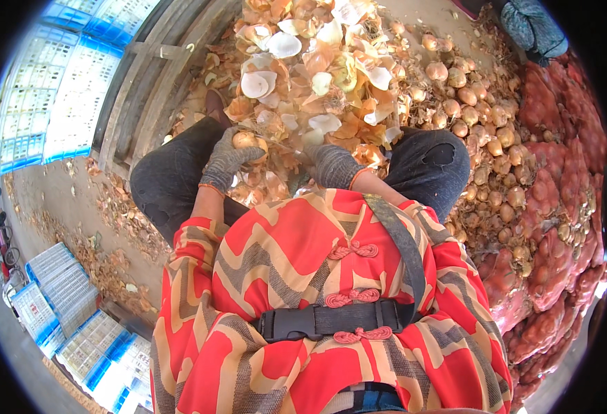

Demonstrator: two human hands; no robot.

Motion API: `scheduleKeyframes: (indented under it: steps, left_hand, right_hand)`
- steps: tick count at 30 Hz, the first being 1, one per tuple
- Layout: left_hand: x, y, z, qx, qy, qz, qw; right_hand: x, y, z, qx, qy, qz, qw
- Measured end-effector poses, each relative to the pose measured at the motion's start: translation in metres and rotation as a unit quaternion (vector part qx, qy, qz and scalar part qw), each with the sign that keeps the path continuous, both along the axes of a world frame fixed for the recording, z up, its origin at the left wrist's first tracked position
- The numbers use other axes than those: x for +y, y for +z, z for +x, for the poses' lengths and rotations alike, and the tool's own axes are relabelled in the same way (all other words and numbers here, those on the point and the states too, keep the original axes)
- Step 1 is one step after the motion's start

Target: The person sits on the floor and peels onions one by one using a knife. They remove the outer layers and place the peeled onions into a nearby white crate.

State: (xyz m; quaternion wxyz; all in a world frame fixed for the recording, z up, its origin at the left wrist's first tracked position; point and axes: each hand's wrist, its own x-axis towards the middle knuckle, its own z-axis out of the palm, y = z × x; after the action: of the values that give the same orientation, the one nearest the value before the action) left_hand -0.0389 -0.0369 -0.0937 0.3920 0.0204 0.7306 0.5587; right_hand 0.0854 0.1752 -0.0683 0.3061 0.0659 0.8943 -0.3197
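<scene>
In a grey knit glove with an orange cuff, my left hand [227,161] grips a yellow-brown onion [244,141] just above my left knee. My right hand [333,164], gloved alike, is curled at the middle between my knees. A thin, blurred strip like a knife blade [294,151] reaches from it towards the onion; its handle is hidden inside the fist. Right beyond both hands rises a large heap of onion skins [329,77], with white inner layers among the brown ones. More loose skins [262,189] lie below the hands, between my legs.
Several whole onions [469,115] spread over the ground at right, beside stacked red mesh sacks [546,248]. A wooden pallet [151,77] stands at left, near white-and-blue plastic crates [50,77]. More crates [60,290] are stacked lower left. Part of another person, a blue-grey sleeve or cloth [533,28], shows upper right.
</scene>
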Motion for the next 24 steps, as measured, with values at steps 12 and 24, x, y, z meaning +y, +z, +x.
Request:
scheduleKeyframes:
  steps: [12, 24]
  left_hand:
    - [0.013, -0.001, 0.025, -0.011, 0.212, 0.012, 0.977]
    - [0.030, -0.012, 0.004, 0.076, 0.311, -0.105, 0.942]
  right_hand:
    - [-0.007, -0.065, -0.010, -0.009, -0.008, -0.055, 0.998]
    - [-0.030, 0.006, -0.015, 0.035, 0.043, 0.019, 0.998]
